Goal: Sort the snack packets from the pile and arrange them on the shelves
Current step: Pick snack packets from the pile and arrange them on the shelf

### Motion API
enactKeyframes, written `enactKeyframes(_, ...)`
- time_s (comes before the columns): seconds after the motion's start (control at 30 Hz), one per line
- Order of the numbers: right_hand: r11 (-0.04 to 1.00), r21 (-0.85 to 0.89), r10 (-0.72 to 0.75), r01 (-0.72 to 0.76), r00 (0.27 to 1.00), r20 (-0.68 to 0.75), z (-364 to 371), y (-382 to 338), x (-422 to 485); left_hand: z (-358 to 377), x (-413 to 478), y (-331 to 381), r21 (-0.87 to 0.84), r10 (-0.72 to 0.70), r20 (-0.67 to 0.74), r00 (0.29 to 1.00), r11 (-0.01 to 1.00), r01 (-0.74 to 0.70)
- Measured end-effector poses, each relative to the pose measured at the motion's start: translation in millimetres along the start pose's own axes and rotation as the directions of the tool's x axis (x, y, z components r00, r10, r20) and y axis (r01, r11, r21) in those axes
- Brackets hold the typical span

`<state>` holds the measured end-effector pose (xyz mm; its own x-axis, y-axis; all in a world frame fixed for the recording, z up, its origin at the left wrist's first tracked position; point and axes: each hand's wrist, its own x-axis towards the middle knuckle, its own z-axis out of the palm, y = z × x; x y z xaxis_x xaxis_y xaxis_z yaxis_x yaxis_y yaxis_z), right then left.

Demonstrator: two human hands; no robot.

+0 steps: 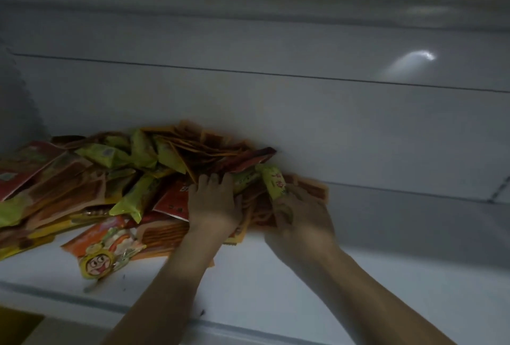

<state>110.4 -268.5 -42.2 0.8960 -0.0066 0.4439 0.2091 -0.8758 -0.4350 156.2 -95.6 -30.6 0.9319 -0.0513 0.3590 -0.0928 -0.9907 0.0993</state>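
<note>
The surface is a white shelf (276,275) in weak light, with a pale back wall (303,123) behind it and one bright spot of light (414,58) on this wall at the upper right. A big pile of snack packets (110,168) lies on the left and middle part of the shelf, against the wall; the packets are yellow-green, orange, brown and red, and they lie across each other. At the front edge of the pile lies an orange packet with a cartoon face (105,250). The left hand (214,201) lies on the right end of the pile, beside a red packet (174,198). Its fingers bend down into the packets, but I cannot tell if they really grip something. The right hand (303,220) is just beside it, at the right edge of the pile. Its fingers are curled around a bundle of packets (317,191), and a yellow-green packet (276,181) stands out from the top of this bundle. Both hands are a little blurred.
</note>
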Motion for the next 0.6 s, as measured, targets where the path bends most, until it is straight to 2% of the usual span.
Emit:
enactKeyframes(0.07, 0.993, 0.075, 0.082, -0.090, 0.991, 0.106, -10.2, 1.9, -2.1, 2.1, 2.1, -0.3, -0.042, -0.008, -0.012, 1.000, 0.999, 0.008)
enactKeyframes(0.13, 0.988, 0.046, 0.139, -0.150, 0.971, 0.192, -18.7, 3.9, 0.1, 0.5, 2.3, -0.8, -0.076, -0.019, -0.001, 1.000, 0.997, 0.019)
enactKeyframes(0.23, 0.982, 0.002, 0.184, -0.190, 0.953, 0.239, -21.6, 8.2, 5.2, -0.9, 0.8, -0.5, -0.114, -0.017, -0.027, 0.999, 0.993, 0.013)
enactKeyframes(0.37, 0.964, 0.121, 0.205, -0.237, 0.952, 0.227, -23.1, 19.7, 8.9, -3.5, -6.2, 5.4, -0.254, 0.012, -0.095, 0.995, 0.966, -0.036)
enactKeyframes(0.43, 0.947, 0.199, 0.213, -0.251, 0.958, 0.194, -23.9, 27.2, 11.2, -8.5, -10.9, 12.4, -0.353, -0.023, -0.079, 0.997, 0.936, -0.006)
enactKeyframes(0.6, 0.875, 0.411, 0.262, -0.257, 0.964, 0.045, -26.6, 44.4, 19.2, -19.5, -16.4, 41.9, -0.650, -0.132, 0.017, 0.991, 0.752, 0.111)
